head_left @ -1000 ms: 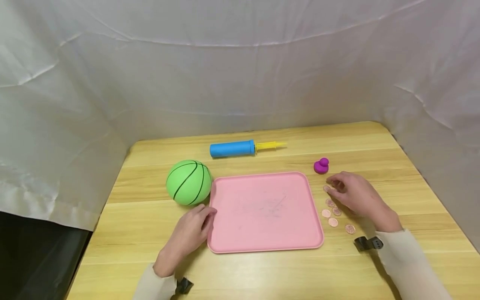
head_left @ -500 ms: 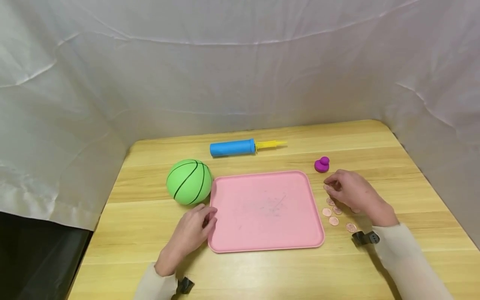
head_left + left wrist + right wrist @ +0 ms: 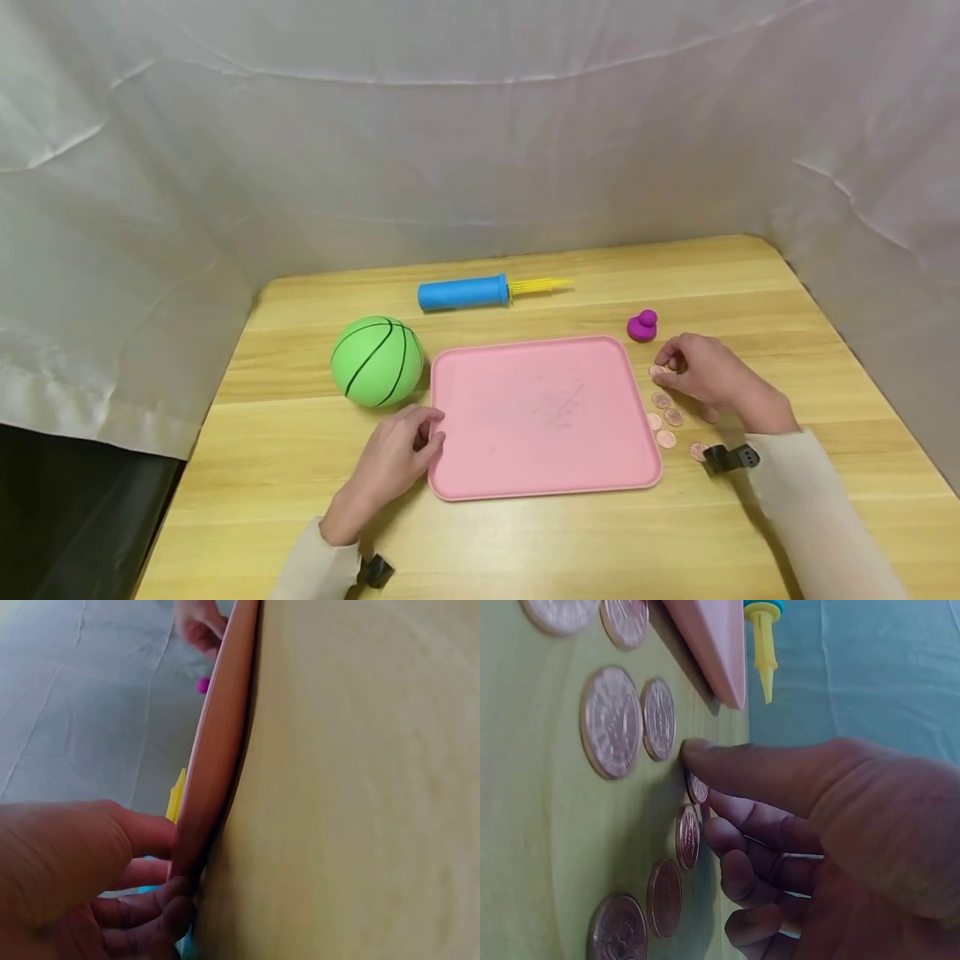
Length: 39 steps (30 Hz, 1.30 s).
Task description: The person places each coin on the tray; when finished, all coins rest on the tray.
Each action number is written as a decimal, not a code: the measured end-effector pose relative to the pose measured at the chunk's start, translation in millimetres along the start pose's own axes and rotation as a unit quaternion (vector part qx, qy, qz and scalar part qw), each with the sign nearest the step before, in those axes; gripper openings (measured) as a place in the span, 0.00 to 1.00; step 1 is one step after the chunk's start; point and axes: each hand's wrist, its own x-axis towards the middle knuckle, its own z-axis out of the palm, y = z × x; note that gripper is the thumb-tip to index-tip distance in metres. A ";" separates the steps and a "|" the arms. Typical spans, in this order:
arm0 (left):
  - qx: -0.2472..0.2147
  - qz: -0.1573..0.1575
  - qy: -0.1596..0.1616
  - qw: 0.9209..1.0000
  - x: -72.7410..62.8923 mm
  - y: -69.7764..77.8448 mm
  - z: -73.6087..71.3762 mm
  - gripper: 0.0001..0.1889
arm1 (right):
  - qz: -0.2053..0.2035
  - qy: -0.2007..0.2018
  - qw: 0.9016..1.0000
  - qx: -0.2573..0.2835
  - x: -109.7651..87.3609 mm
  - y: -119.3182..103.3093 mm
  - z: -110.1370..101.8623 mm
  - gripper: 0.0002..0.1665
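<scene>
A pink rectangular tray (image 3: 540, 417) lies on the wooden table. My left hand (image 3: 393, 450) grips its left rim, thumb on one side and fingers on the other in the left wrist view. To the right of the tray, my right hand (image 3: 708, 375) pinches a copper-coloured coin (image 3: 657, 372) between thumb and forefinger, low over the tabletop. In the right wrist view the thumb partly covers that coin (image 3: 698, 788). Several similar coins (image 3: 673, 417) lie around and below this hand. One coin (image 3: 655, 422) sits right at the tray's right edge.
A green ball with black basketball lines (image 3: 377, 361) stands left of the tray. Behind it lies a blue and yellow hand pump (image 3: 465, 292). A purple round-based knob (image 3: 642, 326) stands beyond the right hand. Grey cloth (image 3: 480, 150) hangs behind the table.
The tray has shifted slightly right with my left hand, away from the ball and up to the nearest coin. My right thumb and forefinger have come together on the coin.
</scene>
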 end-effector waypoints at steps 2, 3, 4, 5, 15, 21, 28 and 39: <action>-0.021 -0.009 -0.009 1.000 0.5 -3.3 -0.8 0.09 | -0.007 -0.002 1.000 0.004 0.8 1.1 -0.5 0.13; -0.029 -0.019 -0.016 0.999 2.2 0.9 -4.7 0.10 | -0.009 -0.001 1.000 0.006 0.8 1.9 -0.5 0.13; -0.038 -0.025 -0.023 0.999 3.0 0.2 -5.5 0.10 | -0.009 0.001 1.000 0.008 0.1 2.4 -0.7 0.13; -0.045 -0.028 -0.028 0.998 3.7 -0.2 -6.5 0.10 | -0.010 0.004 1.000 0.010 -0.4 2.7 -0.3 0.13; -0.058 -0.063 -0.054 0.995 5.8 3.2 -13.2 0.11 | -0.044 0.051 0.997 0.050 -5.8 -12.7 1.2 0.04; -0.057 -0.066 -0.064 0.994 9.0 6.5 -14.2 0.12 | -0.075 0.097 0.990 0.072 -3.3 -37.0 -0.5 0.05; -0.035 -0.060 -0.114 0.991 23.3 7.5 -17.7 0.11 | -0.137 0.151 0.973 0.110 11.7 -64.6 9.2 0.05; -0.032 -0.064 -0.137 0.988 25.2 9.5 -22.6 0.10 | -0.160 0.153 0.962 0.161 32.2 -92.0 33.1 0.05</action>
